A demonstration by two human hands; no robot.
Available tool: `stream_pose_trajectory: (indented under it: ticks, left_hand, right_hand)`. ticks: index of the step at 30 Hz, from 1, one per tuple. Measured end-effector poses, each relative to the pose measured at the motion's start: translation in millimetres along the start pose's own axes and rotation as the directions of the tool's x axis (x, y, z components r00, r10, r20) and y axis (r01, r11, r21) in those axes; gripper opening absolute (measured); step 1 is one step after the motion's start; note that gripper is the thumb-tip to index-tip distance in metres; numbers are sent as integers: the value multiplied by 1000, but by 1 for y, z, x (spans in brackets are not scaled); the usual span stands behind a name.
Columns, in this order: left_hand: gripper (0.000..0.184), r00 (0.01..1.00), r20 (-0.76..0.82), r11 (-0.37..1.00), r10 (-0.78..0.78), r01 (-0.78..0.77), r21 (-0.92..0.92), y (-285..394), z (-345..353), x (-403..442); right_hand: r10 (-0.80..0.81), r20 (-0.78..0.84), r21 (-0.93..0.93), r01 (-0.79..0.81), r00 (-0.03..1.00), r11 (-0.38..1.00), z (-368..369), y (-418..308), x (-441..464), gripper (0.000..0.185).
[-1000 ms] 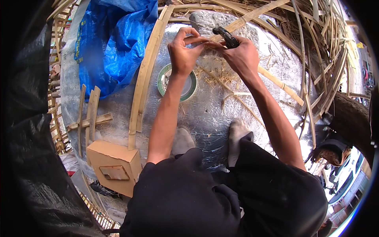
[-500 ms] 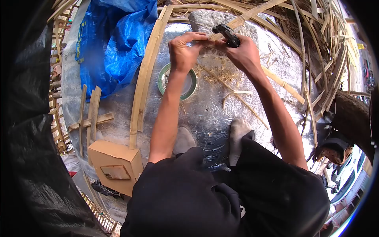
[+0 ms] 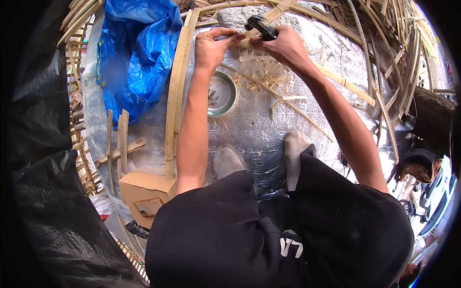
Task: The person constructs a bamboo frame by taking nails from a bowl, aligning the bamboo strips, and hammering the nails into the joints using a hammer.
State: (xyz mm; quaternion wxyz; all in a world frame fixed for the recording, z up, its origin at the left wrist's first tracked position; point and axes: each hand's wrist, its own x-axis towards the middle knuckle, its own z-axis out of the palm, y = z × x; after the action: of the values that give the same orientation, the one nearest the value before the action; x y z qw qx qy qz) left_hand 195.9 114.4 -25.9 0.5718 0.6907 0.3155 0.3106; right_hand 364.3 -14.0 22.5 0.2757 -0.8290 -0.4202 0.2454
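Note:
My right hand (image 3: 287, 48) is closed around a black hammer (image 3: 260, 27), its curved head standing out past my thumb; most of the handle is hidden. Close to its left, my left hand (image 3: 210, 52) pinches thumb and fingers together; what lies between them is too small to name. Both sets of fingertips meet near crossing bamboo strips. One strip (image 3: 278, 10) slants up past the hammer, and another (image 3: 346, 85) runs down to the right under my right wrist. A flat grey stone (image 3: 298, 26) lies behind the hands.
A green-rimmed bowl (image 3: 234, 98) with small dark pieces sits beside my left forearm. Shavings (image 3: 266, 81) litter the silvery sheet (image 3: 254, 139). A blue tarp (image 3: 139, 62), long bamboo slats (image 3: 180, 77) and a cardboard box (image 3: 144, 187) are at left; bamboo strips (image 3: 413, 62) pile up at right.
The view has shifted slightly, so the hands appear a little farther left and higher. More of the bowl's inside shows. Both hands keep nearly the same grip.

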Motion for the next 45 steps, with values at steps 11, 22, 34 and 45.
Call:
stream_pose_trajectory:
  ticks: [11, 22, 34, 45]
  left_hand:
    - [15, 987, 53, 975, 152, -141, -172, -15, -4, 3]
    - [17, 915, -4, 895, 404, -394, 207, -5, 4, -12]
    - [17, 892, -128, 890, 434, -402, 214, 12, 11, -17]
    - [15, 932, -117, 916, 344, -305, 260, 15, 9, -20]
  right_hand:
    - [34, 29, -38, -33, 999, 999, -3, -5, -3, 52]
    - [34, 19, -32, -33, 999, 999, -3, -6, -5, 53]
    - [-186, -154, 385, 232, 971, 893, -11, -34, -69, 44]
    - [-152, -80, 141, 162, 985, 977, 8, -44, -71, 36]
